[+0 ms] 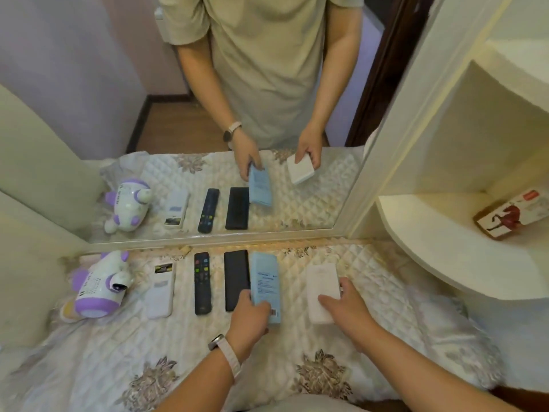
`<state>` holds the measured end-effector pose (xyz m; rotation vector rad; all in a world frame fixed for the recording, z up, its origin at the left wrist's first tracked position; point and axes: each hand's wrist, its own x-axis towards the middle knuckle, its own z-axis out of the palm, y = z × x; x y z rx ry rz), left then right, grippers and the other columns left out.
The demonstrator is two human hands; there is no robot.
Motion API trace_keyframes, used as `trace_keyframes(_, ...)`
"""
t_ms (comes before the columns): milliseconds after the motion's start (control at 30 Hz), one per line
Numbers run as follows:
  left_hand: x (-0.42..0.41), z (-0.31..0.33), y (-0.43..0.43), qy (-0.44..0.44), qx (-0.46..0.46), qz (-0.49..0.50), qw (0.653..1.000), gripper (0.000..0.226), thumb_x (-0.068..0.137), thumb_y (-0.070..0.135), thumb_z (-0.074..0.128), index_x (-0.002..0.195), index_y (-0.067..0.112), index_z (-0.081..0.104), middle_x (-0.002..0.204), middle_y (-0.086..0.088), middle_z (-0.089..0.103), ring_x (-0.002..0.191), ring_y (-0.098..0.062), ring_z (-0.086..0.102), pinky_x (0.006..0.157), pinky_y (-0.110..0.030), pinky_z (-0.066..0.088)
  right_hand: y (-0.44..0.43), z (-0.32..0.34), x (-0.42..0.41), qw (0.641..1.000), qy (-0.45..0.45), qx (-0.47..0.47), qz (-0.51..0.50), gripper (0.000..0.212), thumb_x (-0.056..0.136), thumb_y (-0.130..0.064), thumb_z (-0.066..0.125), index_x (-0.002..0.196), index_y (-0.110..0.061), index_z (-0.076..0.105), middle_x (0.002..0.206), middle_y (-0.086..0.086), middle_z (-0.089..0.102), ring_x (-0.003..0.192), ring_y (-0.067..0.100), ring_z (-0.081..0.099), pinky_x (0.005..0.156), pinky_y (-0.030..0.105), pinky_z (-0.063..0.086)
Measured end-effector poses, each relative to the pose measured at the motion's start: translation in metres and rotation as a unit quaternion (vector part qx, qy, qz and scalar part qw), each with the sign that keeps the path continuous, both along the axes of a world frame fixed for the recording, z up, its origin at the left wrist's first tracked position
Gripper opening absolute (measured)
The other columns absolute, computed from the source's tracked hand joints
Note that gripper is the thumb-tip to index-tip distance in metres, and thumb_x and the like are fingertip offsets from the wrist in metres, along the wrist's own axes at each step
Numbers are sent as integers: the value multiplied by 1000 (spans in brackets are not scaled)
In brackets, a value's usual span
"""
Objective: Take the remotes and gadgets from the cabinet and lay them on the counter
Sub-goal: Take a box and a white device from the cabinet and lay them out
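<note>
A: Here is the counter (pixel 386 292), draped in a quilted floral cloth; its far edge runs hard against a mirror (pixel 312 197), its right side tucks under a rounded cream shelf (pixel 430 248); the near half of the cloth lies bare, plenty of room there.

B: And a tidy row along the mirror side; a purple-and-white toy robot (pixel 98 286) far left, then a white remote (pixel 162 289), a black remote with coloured buttons (pixel 203 282), a plain black remote (pixel 236 278); all lie flat, long sides running away from the person, narrow gaps between them.

A: Left hand (pixel 249 316), watch on the wrist, fingers curled round the near end of a light blue box (pixel 264 281); the box sits just beside the plain black remote, touching or nearly so; I cannot tell whether it lies fully flat.

B: Right hand (pixel 347 304) grips a white slab-shaped gadget (pixel 322 285), thumb on its left edge, fingers wrapped over the right edge; open cloth between it and the blue box.

A: On the shelf to the right, a small carton with a red figure printed on it (pixel 511 215), well apart from both hands; the mirror doubles everything.
</note>
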<state>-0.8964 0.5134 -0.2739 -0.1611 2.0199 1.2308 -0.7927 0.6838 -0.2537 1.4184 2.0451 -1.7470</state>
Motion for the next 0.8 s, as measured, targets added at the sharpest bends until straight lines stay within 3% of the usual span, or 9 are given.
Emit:
trace_keyframes(133,-24,-20,8,-11,4,-25,1000,24,92,8,51,114,16,45,107,-1,60,86,-15,64,52,-24,52,3,-19,-26,1000,-27,1,-4,30,90,-13,61,115,-19,46,107,2,61,89,13,60,57,24,47)
trace_keyframes(233,-35,-33,12,-20,16,-38,999,24,93,8,51,115,16,46,104,4,60,86,-13,64,52,-22,54,5,-34,-43,999,-43,-3,4,32,89,-12,61,117,-19,46,105,0,61,90,14,61,60,25,49)
trace_keyframes(400,-42,-48,18,-23,23,-62,998,35,91,8,53,120,24,43,119,1,61,102,-16,64,83,-37,59,4,-53,-67,999,-52,4,8,30,89,-10,61,114,-19,47,106,2,62,89,14,61,61,24,48)
trace_keyframes(467,-43,-50,18,2,19,-83,996,45,90,7,54,129,23,39,123,3,59,108,-16,62,89,-35,56,5,-58,-75,999,-49,1,15,29,89,-10,60,113,-20,47,105,0,62,90,13,61,64,26,50)
trace_keyframes(700,-40,-46,11,99,-23,-115,988,46,84,18,60,127,27,46,123,7,58,110,-12,62,83,-27,57,17,-64,-76,996,-60,20,68,32,88,-12,57,119,-19,50,108,-1,63,92,12,61,77,32,54)
trace_keyframes(800,-39,-43,10,136,-90,-125,979,48,86,27,58,133,22,48,124,2,53,105,-13,60,82,-28,56,25,-60,-70,993,-58,39,94,35,90,-10,55,124,-15,49,108,-3,61,92,12,59,68,24,46)
